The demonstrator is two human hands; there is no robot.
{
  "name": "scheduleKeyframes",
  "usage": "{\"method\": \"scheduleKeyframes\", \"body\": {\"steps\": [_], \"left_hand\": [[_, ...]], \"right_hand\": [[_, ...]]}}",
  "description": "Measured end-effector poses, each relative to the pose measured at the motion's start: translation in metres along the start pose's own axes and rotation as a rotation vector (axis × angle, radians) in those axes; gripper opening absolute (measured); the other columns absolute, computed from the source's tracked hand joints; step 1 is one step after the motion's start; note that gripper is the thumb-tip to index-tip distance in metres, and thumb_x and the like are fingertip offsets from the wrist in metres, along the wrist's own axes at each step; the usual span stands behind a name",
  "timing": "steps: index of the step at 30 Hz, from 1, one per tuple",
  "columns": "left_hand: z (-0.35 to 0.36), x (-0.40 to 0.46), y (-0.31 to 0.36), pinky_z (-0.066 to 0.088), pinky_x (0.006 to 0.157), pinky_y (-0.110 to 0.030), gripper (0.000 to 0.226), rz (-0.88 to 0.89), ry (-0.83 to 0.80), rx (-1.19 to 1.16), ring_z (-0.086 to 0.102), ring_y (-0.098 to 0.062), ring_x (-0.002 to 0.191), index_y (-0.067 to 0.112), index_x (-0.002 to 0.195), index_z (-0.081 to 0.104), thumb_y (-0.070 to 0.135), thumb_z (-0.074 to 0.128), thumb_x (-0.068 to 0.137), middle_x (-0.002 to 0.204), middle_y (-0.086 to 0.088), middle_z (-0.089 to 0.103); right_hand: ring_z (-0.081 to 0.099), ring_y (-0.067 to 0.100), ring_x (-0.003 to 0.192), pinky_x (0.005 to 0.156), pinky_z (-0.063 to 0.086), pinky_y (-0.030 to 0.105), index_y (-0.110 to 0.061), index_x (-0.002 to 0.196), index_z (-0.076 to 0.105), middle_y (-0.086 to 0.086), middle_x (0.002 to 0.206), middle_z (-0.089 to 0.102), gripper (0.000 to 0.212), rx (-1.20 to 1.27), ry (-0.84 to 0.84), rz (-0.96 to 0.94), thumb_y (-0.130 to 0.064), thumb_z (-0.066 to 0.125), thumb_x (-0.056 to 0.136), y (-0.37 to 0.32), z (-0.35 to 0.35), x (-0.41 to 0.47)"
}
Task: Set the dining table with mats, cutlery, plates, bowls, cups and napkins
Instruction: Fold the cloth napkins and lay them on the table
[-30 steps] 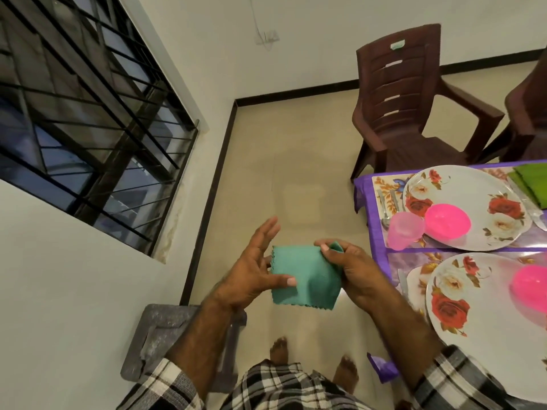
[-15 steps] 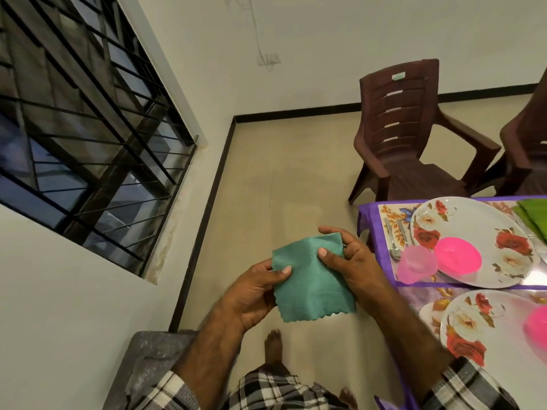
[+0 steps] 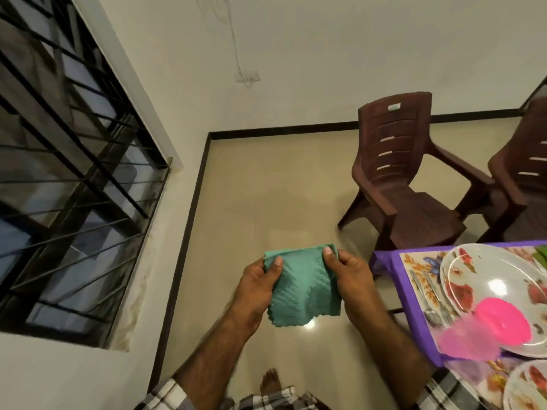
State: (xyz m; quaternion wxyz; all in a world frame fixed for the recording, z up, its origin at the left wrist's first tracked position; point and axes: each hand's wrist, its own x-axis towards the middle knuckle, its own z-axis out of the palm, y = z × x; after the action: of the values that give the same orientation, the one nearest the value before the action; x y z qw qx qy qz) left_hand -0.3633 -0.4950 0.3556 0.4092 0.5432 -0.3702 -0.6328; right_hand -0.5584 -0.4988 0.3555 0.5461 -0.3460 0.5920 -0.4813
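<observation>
Both forearms reach forward, the left hand (image 3: 260, 287) and right hand (image 3: 350, 279) level, thumbs on top, fingers curled in a pinching grip.

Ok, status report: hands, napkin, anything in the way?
Left hand and right hand both pinch the green napkin at its top corners. Napkin held over the floor, left of the table. Nothing between napkin and table.

Bare floor (image 3: 284, 196) lies open ahead; brown chair (image 3: 405, 179) and crowded table (image 3: 396, 291) block the right
</observation>
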Motion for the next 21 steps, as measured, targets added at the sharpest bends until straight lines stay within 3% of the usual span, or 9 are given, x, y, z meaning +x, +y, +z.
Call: {"method": "scheduleKeyframes", "body": {"steps": [4, 9, 15, 19, 21], "left_hand": [[-0.006, 0.054, 0.035, 0.061, 0.097, -0.052, 0.033, 0.028, -0.041, 0.010, 0.074, -0.040, 0.113, 0.011, 0.125, 0.074, 0.034, 0.056, 0.109, 0.117, -0.015, 0.079], [0.004, 0.120, 0.057, 0.056, 0.104, -0.061, 0.036, -0.030, -0.059, -0.065, 0.072, -0.042, 0.116, 0.009, 0.125, 0.074, 0.035, 0.056, 0.110, 0.120, -0.018, 0.078], [0.016, 0.216, 0.086, 0.053, 0.110, -0.053, 0.039, -0.041, -0.299, -0.017, 0.069, -0.037, 0.126, 0.008, 0.138, 0.067, 0.022, 0.073, 0.102, 0.133, -0.016, 0.073], [0.030, 0.294, 0.114, 0.049, 0.114, -0.056, 0.050, -0.132, -0.453, -0.071, 0.064, -0.044, 0.131, 0.003, 0.141, 0.065, 0.018, 0.076, 0.094, 0.140, -0.024, 0.067], [0.040, 0.329, 0.133, 0.048, 0.115, -0.058, 0.048, -0.150, -0.439, -0.056, 0.064, -0.043, 0.131, 0.004, 0.140, 0.067, 0.020, 0.075, 0.095, 0.140, -0.024, 0.067]], "right_hand": [[0.069, 0.023, 0.083, 0.085, 0.058, 0.059, -0.017, 0.098, 0.080, 0.017, 0.095, 0.077, 0.038, 0.015, 0.132, -0.070, -0.053, 0.065, 0.098, -0.014, 0.019, 0.036], [0.074, 0.026, 0.085, 0.077, 0.058, 0.042, -0.014, 0.096, 0.080, 0.012, 0.095, 0.080, 0.029, 0.087, 0.133, 0.035, -0.037, 0.065, 0.103, -0.023, 0.022, 0.085], [0.075, 0.016, 0.078, 0.064, 0.058, 0.025, -0.003, 0.102, 0.078, 0.010, 0.092, 0.081, 0.023, 0.154, 0.177, 0.023, -0.020, 0.062, 0.105, -0.049, 0.006, 0.185], [0.075, 0.021, 0.084, 0.072, 0.058, 0.033, -0.007, 0.100, 0.079, 0.011, 0.096, 0.081, 0.024, 0.162, 0.172, 0.027, -0.026, 0.064, 0.104, -0.070, 0.000, 0.269], [0.072, 0.022, 0.079, 0.068, 0.057, 0.034, -0.006, 0.096, 0.079, 0.013, 0.091, 0.079, 0.025, 0.168, 0.164, 0.028, -0.026, 0.066, 0.104, -0.085, 0.001, 0.307]]}}
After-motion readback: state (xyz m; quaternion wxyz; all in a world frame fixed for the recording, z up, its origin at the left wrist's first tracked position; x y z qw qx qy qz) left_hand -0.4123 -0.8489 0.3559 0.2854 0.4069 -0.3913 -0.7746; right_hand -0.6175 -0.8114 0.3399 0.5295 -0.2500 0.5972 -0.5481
